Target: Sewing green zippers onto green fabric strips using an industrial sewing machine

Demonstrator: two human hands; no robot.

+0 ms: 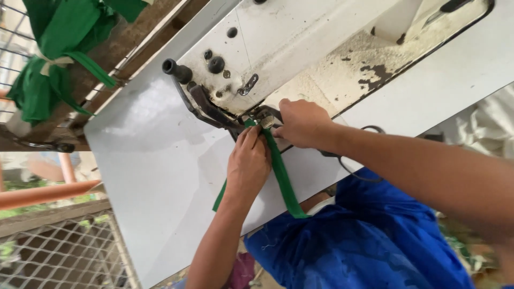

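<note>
A long, narrow strip of green fabric runs from the presser foot of a worn, off-white industrial sewing machine down across the pale grey bench and over its near edge, where it meets the person's blue garment. The left hand lies on top of the strip just in front of the needle area, fingers drawn close together and pressing the cloth flat against the bench; a short end of the green strip shows from under its wrist on the left side. The right hand sits just beside it, closer to the machine, its fingers curled in and pinching at the top of the strip right at the presser foot; whether the tips grip the cloth or the metal part there cannot be told. The two hands nearly touch.

A dark metal lever arm with a round black knob juts from the machine's head to the left of the hands. The machine's paint is chipped and stained on its base. Part of a dark pair of scissors lies on the bench behind the right forearm. At the upper left, a bundle of green cloth tied with a pale band hangs on a wire rack, well apart from the hands. Wire mesh fencing shows at the lower left.
</note>
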